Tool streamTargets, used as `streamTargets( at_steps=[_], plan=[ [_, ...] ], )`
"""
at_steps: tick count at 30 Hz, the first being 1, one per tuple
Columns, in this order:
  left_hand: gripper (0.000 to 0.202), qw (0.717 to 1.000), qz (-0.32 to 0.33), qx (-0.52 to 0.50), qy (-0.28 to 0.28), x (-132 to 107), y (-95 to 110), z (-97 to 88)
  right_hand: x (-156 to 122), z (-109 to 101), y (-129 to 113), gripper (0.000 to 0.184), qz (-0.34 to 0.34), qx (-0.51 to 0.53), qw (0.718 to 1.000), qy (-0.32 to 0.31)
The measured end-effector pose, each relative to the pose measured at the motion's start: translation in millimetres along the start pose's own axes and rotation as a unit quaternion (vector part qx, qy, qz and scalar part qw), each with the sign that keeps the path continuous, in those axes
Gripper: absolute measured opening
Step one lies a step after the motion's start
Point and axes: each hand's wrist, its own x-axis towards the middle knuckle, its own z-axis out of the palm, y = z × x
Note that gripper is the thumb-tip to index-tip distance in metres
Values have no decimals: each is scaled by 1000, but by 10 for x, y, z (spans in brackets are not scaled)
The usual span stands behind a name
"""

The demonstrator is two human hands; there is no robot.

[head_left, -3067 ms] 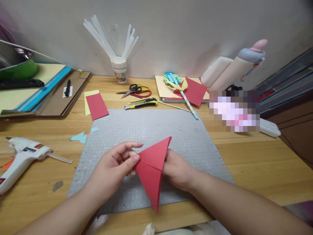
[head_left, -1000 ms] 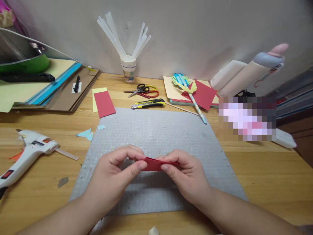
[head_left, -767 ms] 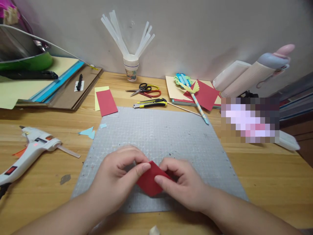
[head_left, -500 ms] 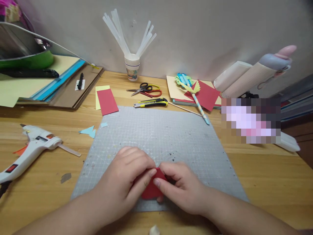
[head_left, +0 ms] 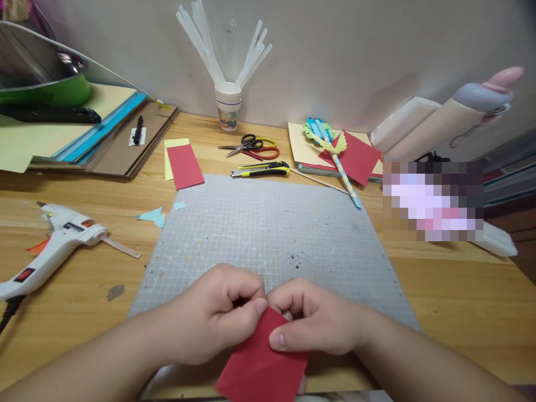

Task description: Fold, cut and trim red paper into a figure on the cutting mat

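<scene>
A piece of red paper is between my two hands, low over the front edge of the grey cutting mat. My left hand pinches its upper left edge between thumb and curled fingers. On the upper right, my right hand grips the same sheet, thumb flat on top and fingers beneath. Faint crease lines seem to cross the paper. Its lower part runs out of view at the bottom.
A hot glue gun lies left, beside blue paper scraps. Behind the mat are red paper, scissors, a utility knife, a paper flower and stacked cups holding glue sticks. A pixelated patch covers something at right.
Both hands have drawn the red paper closer to me and tilted it up, so much more of its surface shows. The view has shifted slightly.
</scene>
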Motion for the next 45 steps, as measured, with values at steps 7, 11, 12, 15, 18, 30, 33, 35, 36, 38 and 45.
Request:
streamTargets(
  at_steps=[7, 11, 12, 15, 18, 30, 33, 35, 36, 38, 45],
  plan=[
    [39, 969, -42, -229, 88, 68, -47, -32, -12, 13, -67, 34, -95, 22, 994, 43],
    [36, 970, -12, -156, 187, 89, -44, -97, 61, -21, -49, 32, -189, 33, 965, 180],
    [34, 969, -16, -137, 206, 92, -39, -104, 74, -26, -47, 31, -203, 31, 958, 201],
    [33, 968, -35, -115, 222, 91, -16, -115, 85, -33, -51, 31, -196, 41, 961, 189],
    [33, 974, -54, -130, 179, 68, 12, -124, 67, -38, -60, 31, -152, 62, 977, 134],
    [27, 985, -36, -72, 153, 105, -54, -48, 96, -75, -73, 32, -217, 19, 934, 285],
    [25, 960, 12, 63, 273, 78, -64, -72, 92, -48, -82, 28, -235, -69, 927, 285],
    [18, 939, 68, 121, 316, 50, -63, -83, 90, -16, -67, 20, -243, -151, 918, 274],
    [15, 931, 103, 142, 319, 35, -62, -87, 88, -2, -56, 17, -255, -197, 906, 274],
    [9, 919, 183, 186, 295, 6, -61, -90, 77, 14, -33, 18, -291, -279, 870, 283],
    [22, 888, 302, 241, 248, -50, -21, -65, -7, -31, -32, 32, -396, -431, 769, 257]
  ],
)
